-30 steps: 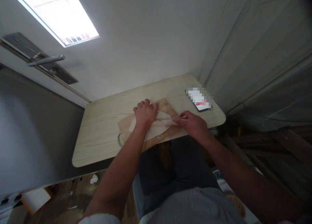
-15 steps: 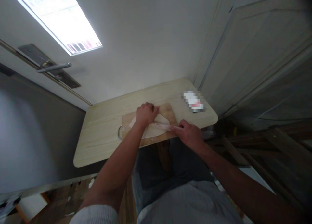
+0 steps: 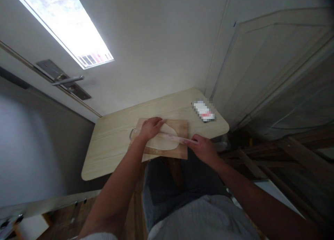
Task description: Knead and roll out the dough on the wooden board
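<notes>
Grasping a pale, slender stick (image 3: 172, 138) by its right end, the right hand (image 3: 205, 148) holds it across flat whitish dough (image 3: 163, 145) on a tan wooden board (image 3: 183, 127); the left hand (image 3: 151, 128) covers the dough's left part, grip unclear.

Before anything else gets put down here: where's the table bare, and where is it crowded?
Widest: the table's left part, beyond the board's metal handle. Narrower: strip between board and door, left of the phone. Crowded: the board, under dough, rolling pin and left hand; right hand off its right edge.
</notes>
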`<state>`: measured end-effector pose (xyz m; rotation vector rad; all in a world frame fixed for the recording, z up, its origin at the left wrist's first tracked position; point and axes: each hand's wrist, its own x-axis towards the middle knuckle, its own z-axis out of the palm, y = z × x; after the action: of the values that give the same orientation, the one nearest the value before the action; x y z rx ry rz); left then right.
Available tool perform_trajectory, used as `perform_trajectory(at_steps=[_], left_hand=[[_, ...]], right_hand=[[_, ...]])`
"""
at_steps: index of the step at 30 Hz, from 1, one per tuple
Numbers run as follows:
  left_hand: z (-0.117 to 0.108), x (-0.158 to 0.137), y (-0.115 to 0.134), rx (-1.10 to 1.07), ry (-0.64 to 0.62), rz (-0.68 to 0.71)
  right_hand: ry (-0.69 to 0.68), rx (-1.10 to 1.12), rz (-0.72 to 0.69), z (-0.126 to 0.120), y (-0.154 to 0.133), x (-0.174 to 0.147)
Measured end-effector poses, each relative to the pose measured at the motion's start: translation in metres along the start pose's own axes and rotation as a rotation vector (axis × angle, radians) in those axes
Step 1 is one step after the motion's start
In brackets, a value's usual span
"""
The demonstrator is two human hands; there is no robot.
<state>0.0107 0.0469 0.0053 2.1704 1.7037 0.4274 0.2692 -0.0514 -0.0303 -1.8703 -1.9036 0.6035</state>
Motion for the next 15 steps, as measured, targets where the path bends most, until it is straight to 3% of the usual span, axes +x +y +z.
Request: perform_trajectory(at_steps=[15], left_hand=[[0.018, -0.023, -0.011, 0.067, 0.123, -0.105]], right_hand=[[-0.048, 0.039, -0.064, 0.000, 0.007, -0.003]])
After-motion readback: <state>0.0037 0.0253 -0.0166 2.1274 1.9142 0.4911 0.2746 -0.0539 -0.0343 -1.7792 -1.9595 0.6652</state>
